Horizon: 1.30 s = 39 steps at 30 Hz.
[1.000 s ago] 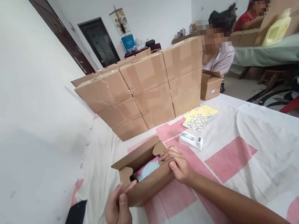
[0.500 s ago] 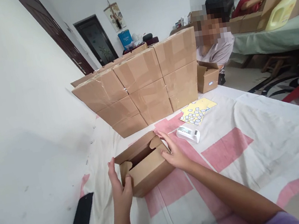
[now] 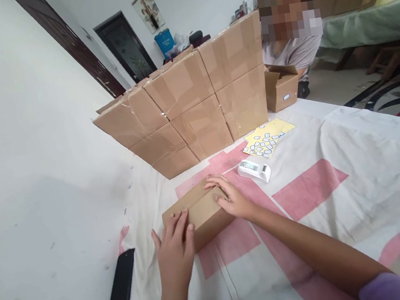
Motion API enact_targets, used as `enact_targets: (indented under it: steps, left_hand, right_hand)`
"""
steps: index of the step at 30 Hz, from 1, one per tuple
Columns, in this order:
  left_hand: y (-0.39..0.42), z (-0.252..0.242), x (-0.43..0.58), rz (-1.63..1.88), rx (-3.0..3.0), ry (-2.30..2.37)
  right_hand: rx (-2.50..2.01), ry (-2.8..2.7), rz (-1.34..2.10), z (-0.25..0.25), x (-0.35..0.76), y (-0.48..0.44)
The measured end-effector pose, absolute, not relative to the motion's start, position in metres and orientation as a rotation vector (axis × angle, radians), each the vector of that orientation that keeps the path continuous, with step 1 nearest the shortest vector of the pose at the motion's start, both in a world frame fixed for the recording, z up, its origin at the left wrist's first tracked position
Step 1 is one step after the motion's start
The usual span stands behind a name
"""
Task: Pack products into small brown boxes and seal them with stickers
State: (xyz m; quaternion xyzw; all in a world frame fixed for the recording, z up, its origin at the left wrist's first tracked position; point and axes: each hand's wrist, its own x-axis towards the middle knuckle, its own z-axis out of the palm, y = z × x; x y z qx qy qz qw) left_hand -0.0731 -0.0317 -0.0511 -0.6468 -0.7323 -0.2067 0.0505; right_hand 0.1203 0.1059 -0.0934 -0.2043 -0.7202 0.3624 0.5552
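A small brown cardboard box (image 3: 209,213) lies on the tablecloth in front of me, its top flaps folded down over the opening. My left hand (image 3: 175,240) rests on the left end of the lid with its fingers stretched out and spread. Around the right end curls my right hand (image 3: 231,197), fingers over the top and thumb at the near edge. What is inside the box is hidden. Just beyond my right hand is a white handheld device (image 3: 254,171) with a small window.
Stacked taped cartons (image 3: 193,101) form a wall behind the box. Yellow sheets with small white labels (image 3: 264,141) lie beyond the device. A dark phone (image 3: 122,282) is at the left by the wall. A co-worker (image 3: 293,47) sits behind an open carton (image 3: 283,91).
The box has gone from open-topped to covered by its flaps. My left hand has moved from the box's left side onto its top. The view has shifted slightly.
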Motion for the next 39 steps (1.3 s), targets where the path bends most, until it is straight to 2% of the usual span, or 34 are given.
enact_targets:
  steps: [3, 10, 12, 16, 21, 24, 28, 34, 39]
  left_hand:
    - [-0.031, -0.05, -0.055, -0.446, -1.916, -2.151]
    - [-0.03, -0.059, -0.064, -0.402, -2.008, -2.058]
    - [-0.029, -0.058, -0.067, -0.386, -2.022, -2.074]
    - [-0.029, -0.055, -0.065, -0.387, -2.018, -2.099]
    - [-0.02, -0.047, -0.039, -0.334, -1.901, -2.116]
    - [-0.005, -0.045, 0.001, -0.454, -1.92, -1.999]
    - [0.029, -0.061, 0.075, -0.726, -2.322, -1.664]
    - [0.108, -0.117, 0.138, -1.032, -2.202, -2.321]
    - [0.135, -0.142, 0.134, -1.161, -2.159, -2.422]
  right_hand:
    - [-0.425, -1.679, 0.827, -0.097, 0.116, 0.108]
    - [-0.469, -1.703, 0.778, -0.088, 0.134, 0.115]
    - [-0.692, -1.648, 0.725, -0.08, 0.161, 0.128]
    - [-1.414, -1.599, 0.76, -0.069, 0.232, 0.162]
    - [-1.634, -1.768, 0.962, -0.068, 0.28, 0.179]
    - [-1.682, -1.882, 1.035, -0.066, 0.281, 0.185]
    - [-1.771, -2.021, 1.085, -0.06, 0.273, 0.199]
    - [-1.92, -2.258, 1.19, -0.053, 0.257, 0.22]
    - [-1.957, -2.352, 1.194, -0.049, 0.249, 0.226]
